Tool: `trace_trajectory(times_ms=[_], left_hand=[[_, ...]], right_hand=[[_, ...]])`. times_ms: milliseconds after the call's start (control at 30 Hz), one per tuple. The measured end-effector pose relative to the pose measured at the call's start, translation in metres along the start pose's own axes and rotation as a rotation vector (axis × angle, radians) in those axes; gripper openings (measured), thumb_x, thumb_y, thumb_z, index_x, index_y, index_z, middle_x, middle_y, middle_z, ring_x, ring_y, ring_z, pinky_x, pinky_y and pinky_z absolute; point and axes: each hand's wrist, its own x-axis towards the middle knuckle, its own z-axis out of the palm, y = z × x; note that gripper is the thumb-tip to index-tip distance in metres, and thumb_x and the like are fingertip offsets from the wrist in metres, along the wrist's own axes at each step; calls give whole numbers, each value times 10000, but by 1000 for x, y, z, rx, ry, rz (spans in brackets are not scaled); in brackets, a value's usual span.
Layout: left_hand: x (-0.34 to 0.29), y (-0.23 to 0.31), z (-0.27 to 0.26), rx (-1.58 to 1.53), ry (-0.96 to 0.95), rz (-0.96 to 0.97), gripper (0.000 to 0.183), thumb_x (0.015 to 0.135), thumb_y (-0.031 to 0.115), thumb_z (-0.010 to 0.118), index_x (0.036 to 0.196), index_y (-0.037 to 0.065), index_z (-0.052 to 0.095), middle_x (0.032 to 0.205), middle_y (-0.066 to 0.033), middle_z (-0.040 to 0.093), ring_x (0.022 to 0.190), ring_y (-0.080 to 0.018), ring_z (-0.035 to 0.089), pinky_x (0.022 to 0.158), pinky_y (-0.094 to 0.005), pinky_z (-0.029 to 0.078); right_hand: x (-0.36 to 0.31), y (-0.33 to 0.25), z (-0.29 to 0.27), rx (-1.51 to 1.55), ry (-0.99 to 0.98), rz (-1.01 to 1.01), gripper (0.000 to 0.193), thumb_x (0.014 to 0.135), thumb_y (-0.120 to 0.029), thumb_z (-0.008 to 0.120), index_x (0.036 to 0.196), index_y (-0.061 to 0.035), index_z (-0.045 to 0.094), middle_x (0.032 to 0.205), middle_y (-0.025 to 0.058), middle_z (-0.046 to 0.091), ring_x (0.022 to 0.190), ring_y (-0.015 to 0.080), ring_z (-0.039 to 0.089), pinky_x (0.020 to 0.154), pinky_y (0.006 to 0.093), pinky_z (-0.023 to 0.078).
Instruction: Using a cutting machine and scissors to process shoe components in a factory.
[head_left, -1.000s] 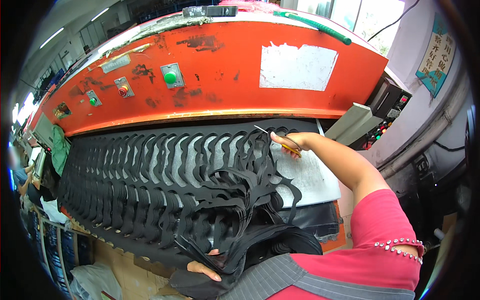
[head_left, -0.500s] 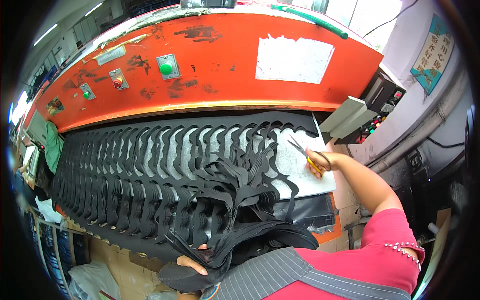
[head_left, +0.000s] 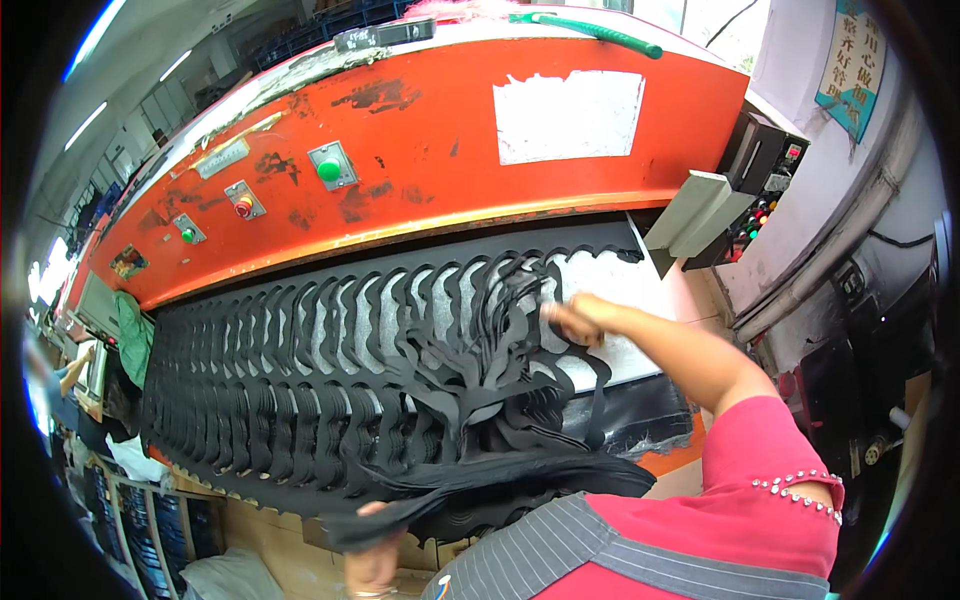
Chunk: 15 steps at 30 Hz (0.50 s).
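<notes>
I'm looking down at a big orange press across the far side, with a black cut-out sheet spread on the bed below it, rows of wavy slots running from the left end to about the middle. My right hand is out over the right part of that sheet, fist closed on a bunch of loose black strips where the cut web ends; the hand is blurred, so I can't tell whether anything else is in it. The strips fan down and toward me from the grip. White bed surface shows just right of the hand. My left hand is low at the near edge, fingers curled under a gathered bundle of black strips that drapes off the near side of the bed; it's partly hidden by the bundle. Green button and a red button sit on the press front, left of centre. Grey control box with small coloured buttons is at the right end of the press. A green cloth hangs at the far left.
</notes>
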Motion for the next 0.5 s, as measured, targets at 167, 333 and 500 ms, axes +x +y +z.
trace_trajectory(times_ms=[167,333,500], left_hand=[[39,120,45,925,680,755,300,864,119,565,1138,20,497,1042,-78,562,918,-145,558,788,-255,451],[165,81,214,1069,-400,829,239,830,55,607,1058,2,559,1002,-73,606,900,-135,575,827,-274,467],[266,-65,326,1662,-238,512,615,685,277,725,1180,-21,518,1174,-235,529,1114,-359,513,949,-393,418]], right_hand=[[-48,-15,85,-279,3,-422,583,873,-509,469,695,22,630,635,232,599,632,397,613,608,448,496],[-64,-37,100,-234,86,-298,571,838,-533,506,832,15,667,881,216,649,864,373,623,767,437,483],[-110,-7,76,-396,-3,-215,690,784,-650,504,919,10,652,895,204,654,870,352,635,744,436,495]])
